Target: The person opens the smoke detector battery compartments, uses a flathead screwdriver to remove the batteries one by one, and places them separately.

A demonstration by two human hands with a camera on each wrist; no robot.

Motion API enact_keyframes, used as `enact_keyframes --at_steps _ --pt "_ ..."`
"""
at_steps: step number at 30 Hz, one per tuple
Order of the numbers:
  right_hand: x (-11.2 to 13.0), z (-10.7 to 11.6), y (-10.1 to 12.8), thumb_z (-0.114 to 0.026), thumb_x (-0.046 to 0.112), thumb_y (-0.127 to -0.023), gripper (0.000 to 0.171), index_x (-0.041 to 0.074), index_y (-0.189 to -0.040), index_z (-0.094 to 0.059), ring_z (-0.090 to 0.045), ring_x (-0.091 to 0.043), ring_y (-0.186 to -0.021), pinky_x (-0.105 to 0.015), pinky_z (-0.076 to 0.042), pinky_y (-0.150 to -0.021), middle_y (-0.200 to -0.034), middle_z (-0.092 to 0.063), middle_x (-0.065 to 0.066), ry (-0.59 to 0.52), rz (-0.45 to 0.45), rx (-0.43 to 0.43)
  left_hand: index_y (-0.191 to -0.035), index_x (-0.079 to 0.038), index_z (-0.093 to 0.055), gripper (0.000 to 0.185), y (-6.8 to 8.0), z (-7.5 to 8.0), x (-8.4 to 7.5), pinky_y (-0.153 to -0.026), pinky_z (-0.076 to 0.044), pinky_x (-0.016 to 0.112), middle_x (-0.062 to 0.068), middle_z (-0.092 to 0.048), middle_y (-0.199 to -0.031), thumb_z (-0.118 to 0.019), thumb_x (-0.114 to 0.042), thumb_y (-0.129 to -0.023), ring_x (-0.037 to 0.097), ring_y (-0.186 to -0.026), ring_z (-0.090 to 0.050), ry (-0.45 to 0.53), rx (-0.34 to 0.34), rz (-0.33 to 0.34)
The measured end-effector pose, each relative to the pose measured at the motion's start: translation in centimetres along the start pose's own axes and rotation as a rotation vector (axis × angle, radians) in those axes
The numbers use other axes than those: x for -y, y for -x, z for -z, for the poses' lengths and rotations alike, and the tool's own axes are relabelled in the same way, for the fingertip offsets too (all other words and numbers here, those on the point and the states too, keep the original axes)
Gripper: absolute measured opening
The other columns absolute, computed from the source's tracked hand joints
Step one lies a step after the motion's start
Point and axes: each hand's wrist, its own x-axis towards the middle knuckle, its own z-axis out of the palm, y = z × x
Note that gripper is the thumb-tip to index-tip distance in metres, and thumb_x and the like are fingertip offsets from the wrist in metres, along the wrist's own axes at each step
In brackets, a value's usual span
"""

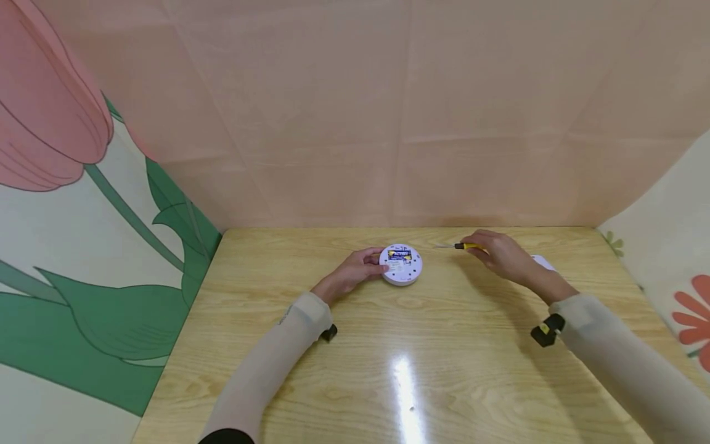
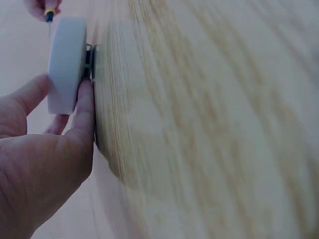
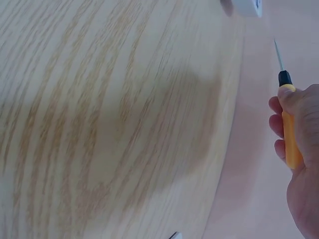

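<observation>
A round white device (image 1: 401, 264) lies on the wooden table (image 1: 388, 345), its open back showing batteries. My left hand (image 1: 357, 271) grips its left rim with thumb and fingers; the left wrist view shows the white disc (image 2: 66, 64) pinched edge-on between my fingers (image 2: 84, 109). My right hand (image 1: 499, 254) holds a small screwdriver (image 1: 468, 246) with a yellow and black handle to the right of the device, its thin shaft pointing left. In the right wrist view the screwdriver (image 3: 288, 119) lies in my curled fingers (image 3: 275, 124), with its tip above the table.
A white flat piece (image 1: 542, 262) lies on the table just behind my right wrist, partly hidden. Pink fabric walls close off the back; floral cloth hangs on the left and right. The table's front half shows bare wood with a light glare.
</observation>
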Motion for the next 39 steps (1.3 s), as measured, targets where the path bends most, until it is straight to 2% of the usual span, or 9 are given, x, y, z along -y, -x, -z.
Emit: enact_keyframes --at_steps 17,39 --pt "2.2 -0.2 -2.0 -0.078 -0.007 -0.091 0.023 -0.003 -0.114 -0.077 -0.069 -0.018 -0.080 -0.038 -0.059 -0.064 -0.099 -0.074 -0.011 0.017 0.044 0.073 -0.156 -0.007 -0.051 0.063 0.0 0.0 0.0 -0.101 -0.059 0.033 0.014 -0.064 -0.127 -0.072 0.003 -0.098 0.021 -0.111 -0.065 0.005 -0.013 0.014" --pt "3.2 -0.4 -4.5 -0.078 -0.009 -0.088 0.019 -0.004 -0.106 -0.079 -0.070 -0.022 -0.077 -0.041 -0.060 -0.064 -0.090 -0.072 -0.010 0.050 0.152 0.084 -0.156 -0.007 -0.051 0.062 0.0 0.1 -0.1 -0.102 -0.059 0.033 0.013 -0.063 -0.125 -0.072 0.003 -0.098 0.020 -0.110 -0.064 0.005 -0.015 0.013"
